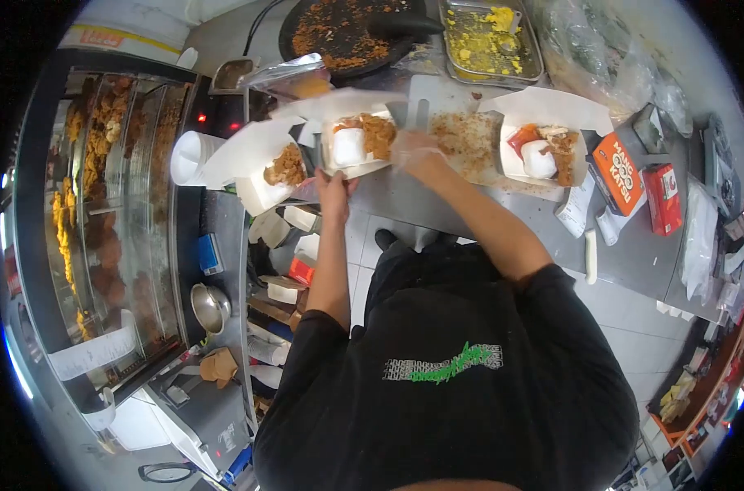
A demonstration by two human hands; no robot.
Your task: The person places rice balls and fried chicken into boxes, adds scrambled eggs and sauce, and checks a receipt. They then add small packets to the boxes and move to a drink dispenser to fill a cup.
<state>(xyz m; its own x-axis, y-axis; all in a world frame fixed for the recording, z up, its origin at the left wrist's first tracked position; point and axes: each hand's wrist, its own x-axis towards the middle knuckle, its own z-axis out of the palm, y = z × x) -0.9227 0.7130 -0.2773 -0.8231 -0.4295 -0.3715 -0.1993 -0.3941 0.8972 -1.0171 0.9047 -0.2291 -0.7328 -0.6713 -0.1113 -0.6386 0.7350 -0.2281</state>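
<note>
My left hand (334, 195) grips the near edge of an open white paper food box (365, 171), which holds a mound of white rice (347, 149) and browned fried pieces (379, 137). At the box's right side is my right hand (421, 157), in a clear plastic glove; motion smears its fingers. Left of this box, a second open box (229, 159) contains a fried piece (285, 165). A third open box (552, 106) stands to the right, with rice (539, 160), fried pieces (563, 155) and a red-orange item (521, 137).
A crumb-strewn board (466, 143) lies between the boxes. Behind are a round black pan (331, 37) and a metal tray (491, 78) with yellow food. A glass food cabinet (118, 204) stands left. At right are an orange carton (617, 173) and a white-handled utensil (591, 255).
</note>
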